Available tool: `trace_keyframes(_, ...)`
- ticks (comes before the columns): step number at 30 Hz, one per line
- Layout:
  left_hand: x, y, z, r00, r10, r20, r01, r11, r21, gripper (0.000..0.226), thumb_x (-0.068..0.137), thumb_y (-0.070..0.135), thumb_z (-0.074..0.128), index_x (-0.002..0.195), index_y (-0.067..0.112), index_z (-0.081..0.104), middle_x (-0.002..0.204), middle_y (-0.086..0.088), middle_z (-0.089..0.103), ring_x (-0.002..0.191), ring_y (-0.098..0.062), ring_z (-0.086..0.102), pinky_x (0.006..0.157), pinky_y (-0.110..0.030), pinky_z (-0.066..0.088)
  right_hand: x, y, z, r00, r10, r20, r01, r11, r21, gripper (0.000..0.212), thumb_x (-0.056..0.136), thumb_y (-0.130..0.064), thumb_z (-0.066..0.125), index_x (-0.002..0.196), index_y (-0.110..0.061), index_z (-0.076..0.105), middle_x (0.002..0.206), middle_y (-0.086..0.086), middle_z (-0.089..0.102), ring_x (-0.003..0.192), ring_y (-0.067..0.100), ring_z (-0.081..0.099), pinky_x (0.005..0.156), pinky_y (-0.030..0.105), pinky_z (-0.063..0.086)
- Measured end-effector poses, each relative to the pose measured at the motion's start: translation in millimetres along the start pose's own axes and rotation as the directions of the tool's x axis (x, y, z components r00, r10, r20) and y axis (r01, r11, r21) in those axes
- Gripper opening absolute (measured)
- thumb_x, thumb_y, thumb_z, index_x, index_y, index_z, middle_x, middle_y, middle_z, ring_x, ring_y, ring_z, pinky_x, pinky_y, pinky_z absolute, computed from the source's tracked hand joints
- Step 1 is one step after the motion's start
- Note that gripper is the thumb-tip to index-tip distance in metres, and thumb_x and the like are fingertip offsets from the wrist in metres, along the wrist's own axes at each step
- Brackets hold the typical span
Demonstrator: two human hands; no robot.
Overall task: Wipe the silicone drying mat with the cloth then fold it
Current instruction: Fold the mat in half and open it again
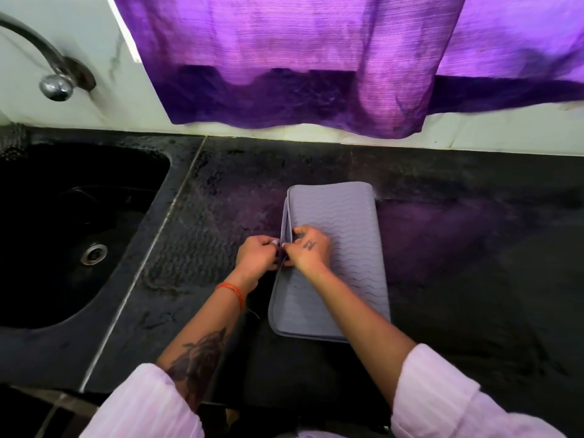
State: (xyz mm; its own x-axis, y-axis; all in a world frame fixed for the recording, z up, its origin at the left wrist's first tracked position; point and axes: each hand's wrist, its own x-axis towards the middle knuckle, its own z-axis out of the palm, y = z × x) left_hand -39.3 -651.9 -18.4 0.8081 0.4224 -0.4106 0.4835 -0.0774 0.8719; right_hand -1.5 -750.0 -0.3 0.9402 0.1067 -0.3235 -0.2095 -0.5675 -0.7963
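We judge the folding step is in hand: the grey silicone drying mat (335,248) lies doubled over at the centre of the frame on the dark counter (474,248), and our left hand (256,259) and right hand (308,248) both pinch its layered edges along the left side. Next we need to line those edges up and press them flat. Open counter lies right of the mat, the sink (79,235) left; no cloth is in view.

Folded mat (341,235) lies on counter (474,279) right of sink (63,232) (curtain (284,58) behind).
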Motion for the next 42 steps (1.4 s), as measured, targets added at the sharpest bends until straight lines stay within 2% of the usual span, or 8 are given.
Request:
trace_keyframes(3, -0.1, 3.2, -1.5, 1.0, 0.013, 0.02, -0.014, 0.999, 0.046, 0.015, 0.093, 0.019, 0.055, 0.085, 0.018, 0.068, 0.085, -0.012, 0.069, 0.076, -0.025, 0.066, 0.07, -0.035, 0.057, -1.1, 3.0, 1.1, 0.999, -0.043, 0.026, 0.045, 0.995, -0.087, 0.04, 0.08, -0.027, 0.069, 0.117, -0.012, 0.062, 0.096, 0.009, 0.071, 0.092, 0.024, 0.067, 0.085, 0.037, 0.052)
trace_keyframes(7, 3.1, 4.5, -2.4, 0.999, 0.024, 0.043, -0.027, 0.997, 0.072, 0.014, 0.09, 0.02, 0.06, 0.094, 0.011, 0.07, 0.075, -0.007, 0.065, 0.064, -0.016, 0.059, 0.062, -0.029, 0.053, -0.9, 5.9, -19.6, 0.988, 0.017, 0.155, -0.046, 0.983, 0.179, 0.033, 0.083, -0.013, 0.067, 0.115, -0.003, 0.062, 0.093, 0.01, 0.067, 0.078, 0.026, 0.067, 0.079, 0.042, 0.056)
trace_keyframes(10, 6.6, 5.5, -3.1, 0.999, 0.02, 0.044, -0.024, 0.996, 0.09, 0.009, 0.083, 0.023, 0.07, 0.08, 0.015, 0.068, 0.075, -0.006, 0.065, 0.063, -0.016, 0.059, 0.066, -0.032, 0.056, -3.5, 14.0, -62.0, 0.985, -0.071, -0.156, 0.082, 0.995, 0.064, 0.032, 0.082, -0.021, 0.068, 0.113, -0.013, 0.067, 0.098, 0.006, 0.07, 0.093, 0.024, 0.066, 0.088, 0.037, 0.051)
trace_keyframes(13, 7.0, 10.0, -1.3, 0.998, 0.03, 0.047, -0.035, 0.992, 0.12, 0.013, 0.082, 0.023, 0.072, 0.079, 0.014, 0.064, 0.075, -0.004, 0.063, 0.063, -0.014, 0.059, 0.062, -0.031, 0.057, -9.2, 35.1, -111.9, 0.916, -0.013, -0.4, -0.029, 0.995, -0.099, 0.037, 0.083, -0.033, 0.065, 0.118, -0.021, 0.063, 0.116, 0.006, 0.066, 0.108, 0.029, 0.059, 0.094, 0.038, 0.047)
trace_keyframes(19, 6.6, 26.9, 1.5, 0.997, 0.015, 0.074, -0.032, 0.973, 0.227, 0.017, 0.08, 0.018, 0.071, 0.094, 0.011, 0.064, 0.084, -0.005, 0.064, 0.064, -0.017, 0.06, 0.058, -0.034, 0.058, -16.4, 64.3, -138.4, 0.956, 0.247, 0.157, -0.273, 0.946, 0.175, 0.038, 0.087, -0.035, 0.063, 0.121, -0.022, 0.053, 0.117, 0.0, 0.061, 0.108, 0.02, 0.056, 0.095, 0.045, 0.044)
trace_keyframes(28, -11.5, 51.9, -8.2, 0.985, -0.014, 0.171, 0.006, 0.999, 0.048, 0.021, 0.085, -0.004, 0.059, 0.101, 0.009, 0.056, 0.069, -0.008, 0.057, 0.043, -0.011, 0.052, 0.039, -0.023, 0.048, -12.6, 44.5, -150.3, 0.987, 0.038, 0.157, -0.071, 0.975, 0.21, 0.023, 0.089, -0.01, 0.06, 0.111, -0.015, 0.059, 0.099, 0.0, 0.067, 0.085, 0.012, 0.064, 0.065, 0.025, 0.048)
trace_keyframes(33, -41.2, 35.5, -23.0, 0.999, -0.022, 0.043, 0.03, 0.981, -0.193, 0.025, 0.085, -0.008, 0.053, 0.099, 0.01, 0.046, 0.066, -0.011, 0.056, 0.037, -0.011, 0.053, 0.039, -0.027, 0.05, -6.7, 6.1, -145.7, 0.968, -0.109, 0.227, 0.078, 0.986, 0.144, 0.028, 0.087, -0.002, 0.059, 0.11, -0.018, 0.057, 0.093, -0.002, 0.065, 0.078, 0.007, 0.061, 0.057, 0.012, 0.049)
trace_keyframes(42, -90.2, -9.2, -50.1, 0.958, -0.119, -0.26, -0.009, 0.896, -0.444, 0.03, 0.089, -0.003, 0.055, 0.106, 0.011, 0.035, 0.082, -0.014, 0.056, 0.051, -0.02, 0.061, 0.051, -0.036, 0.058, 16.9, -70.8, -74.3, 0.86, -0.219, 0.461, 0.272, 0.961, -0.051, 0.041, 0.087, 0.002, 0.058, 0.124, -0.017, 0.058, 0.11, 0.007, 0.066, 0.09, 0.018, 0.063, 0.07, 0.026, 0.052)
